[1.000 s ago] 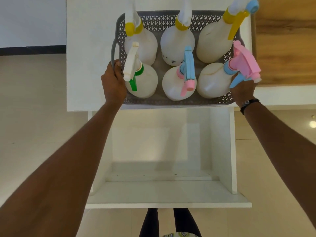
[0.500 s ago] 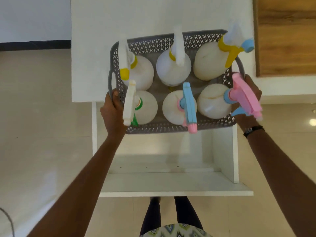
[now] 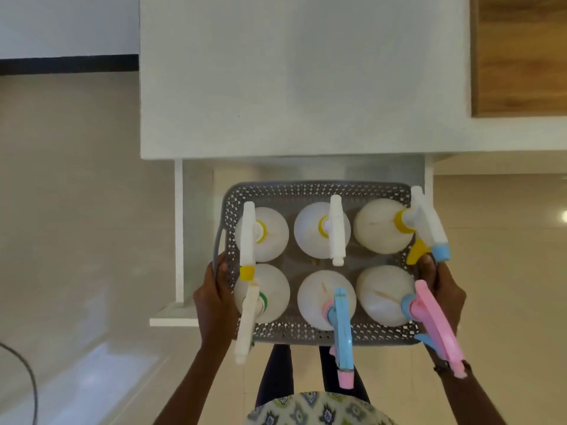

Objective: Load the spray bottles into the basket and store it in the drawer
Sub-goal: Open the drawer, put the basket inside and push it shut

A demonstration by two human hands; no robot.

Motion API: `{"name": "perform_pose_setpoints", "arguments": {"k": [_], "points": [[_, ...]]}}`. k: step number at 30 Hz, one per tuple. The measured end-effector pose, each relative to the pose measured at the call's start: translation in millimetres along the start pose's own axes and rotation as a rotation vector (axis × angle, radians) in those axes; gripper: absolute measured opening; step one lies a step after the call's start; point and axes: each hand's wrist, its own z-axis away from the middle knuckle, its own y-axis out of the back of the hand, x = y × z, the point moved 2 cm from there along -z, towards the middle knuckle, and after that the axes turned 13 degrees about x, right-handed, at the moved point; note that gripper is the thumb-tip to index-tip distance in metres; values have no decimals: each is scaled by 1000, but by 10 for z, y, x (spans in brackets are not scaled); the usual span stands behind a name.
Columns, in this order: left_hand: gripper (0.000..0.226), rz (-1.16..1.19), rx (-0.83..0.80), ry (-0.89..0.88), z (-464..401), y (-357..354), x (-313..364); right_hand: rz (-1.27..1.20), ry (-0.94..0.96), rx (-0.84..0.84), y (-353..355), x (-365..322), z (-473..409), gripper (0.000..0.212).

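A grey perforated basket (image 3: 316, 190) holds several white spray bottles (image 3: 322, 228) in two rows, with yellow, green, blue and pink trigger heads. I hold it in the air over the open white drawer (image 3: 179, 228), below the cabinet top. My left hand (image 3: 214, 299) grips the basket's left handle. My right hand (image 3: 445, 289) grips the right side, partly hidden behind a pink trigger head (image 3: 435, 320). The basket covers most of the drawer's inside.
The white cabinet top (image 3: 303, 75) lies just beyond the drawer. A wooden panel (image 3: 518, 53) is at the upper right. Pale tiled floor lies on both sides, with a dark cable (image 3: 27, 378) at the lower left. My legs stand below the basket.
Both hands have carried the basket off the cabinet top, towards me and down, so it now hangs over the open drawer.
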Motion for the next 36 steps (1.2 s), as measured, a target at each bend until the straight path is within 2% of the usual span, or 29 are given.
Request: {"name": "perform_pose_setpoints", "arguments": {"k": [2, 8, 14, 18, 22, 24, 31, 36], "points": [[17, 13, -19, 22, -6, -101, -96, -9, 9, 113, -78, -8, 17, 21], [28, 131, -49, 160, -197, -530, -335, -58, -30, 79, -541, 161, -88, 23], [35, 224, -100, 250, -402, -1070, -653, 27, 53, 124, -1189, 564, -272, 20], [36, 226, -131, 248, -635, -1467, -959, 66, 114, 166, -1555, 803, -377, 20], [39, 261, -167, 224, -812, -1790, -1116, 33, 57, 186, -1844, 1016, -463, 41], [40, 289, -197, 214, -861, -1921, -1188, 34, 87, 222, -1950, 1096, -512, 38], [35, 321, -236, 289, -907, -2083, -1375, 50, 57, 129, -2096, 1259, -576, 31], [39, 272, -203, 238, -839, -2030, -1242, 30, 73, 90, -2037, 1259, -580, 30]]}}
